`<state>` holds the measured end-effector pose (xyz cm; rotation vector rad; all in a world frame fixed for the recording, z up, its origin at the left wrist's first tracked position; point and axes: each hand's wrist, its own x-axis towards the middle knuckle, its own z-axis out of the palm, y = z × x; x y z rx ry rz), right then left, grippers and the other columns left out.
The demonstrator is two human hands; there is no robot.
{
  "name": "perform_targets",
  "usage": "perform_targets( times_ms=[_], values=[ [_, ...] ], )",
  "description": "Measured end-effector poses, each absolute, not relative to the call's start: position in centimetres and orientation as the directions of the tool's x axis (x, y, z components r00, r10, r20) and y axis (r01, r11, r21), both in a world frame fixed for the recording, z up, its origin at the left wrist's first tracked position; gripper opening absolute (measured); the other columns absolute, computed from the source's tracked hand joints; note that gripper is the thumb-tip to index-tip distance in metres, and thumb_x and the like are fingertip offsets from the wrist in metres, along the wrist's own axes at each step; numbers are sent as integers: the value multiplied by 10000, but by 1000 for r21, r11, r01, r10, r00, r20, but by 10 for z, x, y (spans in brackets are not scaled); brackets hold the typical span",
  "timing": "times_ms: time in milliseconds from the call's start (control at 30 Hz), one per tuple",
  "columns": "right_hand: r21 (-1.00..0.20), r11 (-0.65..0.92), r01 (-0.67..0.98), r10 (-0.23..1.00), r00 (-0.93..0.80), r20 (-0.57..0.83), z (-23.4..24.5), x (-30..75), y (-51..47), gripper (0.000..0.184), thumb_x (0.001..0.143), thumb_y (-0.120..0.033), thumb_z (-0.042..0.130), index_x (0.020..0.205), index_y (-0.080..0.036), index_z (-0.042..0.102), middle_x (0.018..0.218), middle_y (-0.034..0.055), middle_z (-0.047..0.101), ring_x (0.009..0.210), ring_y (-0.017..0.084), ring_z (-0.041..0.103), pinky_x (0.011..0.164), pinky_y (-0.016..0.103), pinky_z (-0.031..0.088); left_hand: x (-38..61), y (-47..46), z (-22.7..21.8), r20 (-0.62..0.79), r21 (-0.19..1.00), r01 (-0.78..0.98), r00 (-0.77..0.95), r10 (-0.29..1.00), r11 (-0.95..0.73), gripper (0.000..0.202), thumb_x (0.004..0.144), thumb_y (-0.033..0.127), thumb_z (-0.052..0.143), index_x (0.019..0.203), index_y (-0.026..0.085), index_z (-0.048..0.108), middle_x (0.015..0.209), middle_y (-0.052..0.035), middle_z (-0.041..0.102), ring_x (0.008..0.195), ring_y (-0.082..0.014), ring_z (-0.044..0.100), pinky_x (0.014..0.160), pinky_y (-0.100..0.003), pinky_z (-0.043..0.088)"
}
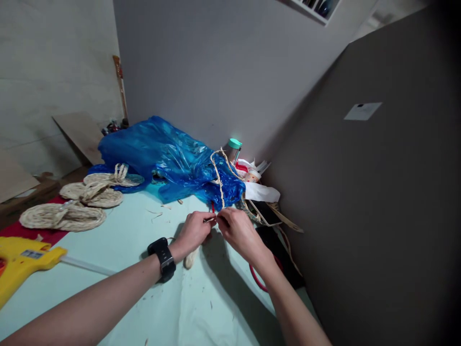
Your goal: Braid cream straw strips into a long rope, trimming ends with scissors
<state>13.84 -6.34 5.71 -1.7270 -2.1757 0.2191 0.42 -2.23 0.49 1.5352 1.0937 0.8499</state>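
Note:
My left hand (194,230) and my right hand (238,229) meet above the pale green table (144,288), both pinched on a braided straw cord (218,180). The cord rises from my fingers, loops in front of the blue plastic bag (169,158) and drops back toward the clutter on the right. A small woven straw piece (189,258) hangs or lies just under my left hand. A black smartwatch (162,258) is on my left wrist.
Three woven straw soles (61,216) lie at the table's left. A yellow glue gun (21,262) rests at the near left. Behind the hands are a green-capped bottle (234,149), cups and white paper (261,192). A dark panel (360,216) stands on the right.

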Motion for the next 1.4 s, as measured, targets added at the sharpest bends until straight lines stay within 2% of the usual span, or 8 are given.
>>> perform_targets(
  times_ms=[267,367,467,567,767,967,1200,1400],
  values=[
    [-282,362,889,923,-300,239,72,127,3,188,767,-112,683,607,-175,608,748,70,647,869,224,563,779,302,359,9,-13,-4,-141,989,74,217,966,127,165,765,265,642,628,178,675,496,15,612,441,-143,572,461,-229,408],
    [-372,350,860,911,-219,350,69,125,14,46,796,-217,698,790,-192,660,907,75,672,986,237,547,883,324,360,8,-11,-6,-187,980,-27,206,960,196,150,779,253,622,660,173,666,566,7,642,437,-125,565,440,-223,409],
    [-536,258,804,886,24,463,60,135,8,305,966,-418,438,1091,-185,589,1098,118,630,1029,234,536,915,355,378,3,-11,-3,-216,963,-117,201,955,243,152,782,277,635,684,163,659,622,-3,664,423,-100,544,415,-210,365],
    [-722,138,678,886,240,396,43,152,-3,526,1000,-467,133,1051,-164,560,945,126,642,797,214,584,764,356,445,-1,-13,1,-234,946,-175,212,949,272,186,787,292,643,677,142,639,671,-33,692,423,-75,524,410,-196,326],
    [-926,42,375,995,72,74,5,148,-15,303,752,-465,604,775,-168,662,672,42,656,534,157,547,507,265,413,-1,-11,1,-243,935,-202,236,941,292,202,855,212,566,674,132,603,613,-3,661,396,-41,459,412,-181,288],
    [-984,0,178,998,55,10,2,137,-12,306,684,-417,691,819,-148,744,664,13,651,497,83,401,477,216,284,-1,-9,-2,-247,947,-128,289,925,293,246,947,345,542,850,135,623,675,37,612,465,-66,489,470,-209,424],
    [-994,-81,68,996,-29,-83,14,137,-5,494,604,-460,793,987,-153,732,686,18,641,507,82,439,441,192,274,1,-9,2,-291,949,-18,331,898,315,278,933,362,570,1099,145,615,1009,-55,665,803,-159,651,698,-338,564],
    [-996,-56,74,996,77,-51,4,129,-2,440,635,-541,733,795,-135,674,565,-19,534,465,87,410,418,203,302,3,-13,4,-305,950,40,310,900,308,287,931,362,573,1119,149,616,1057,-66,664,865,-179,656,752,-372,565]
  ],
)
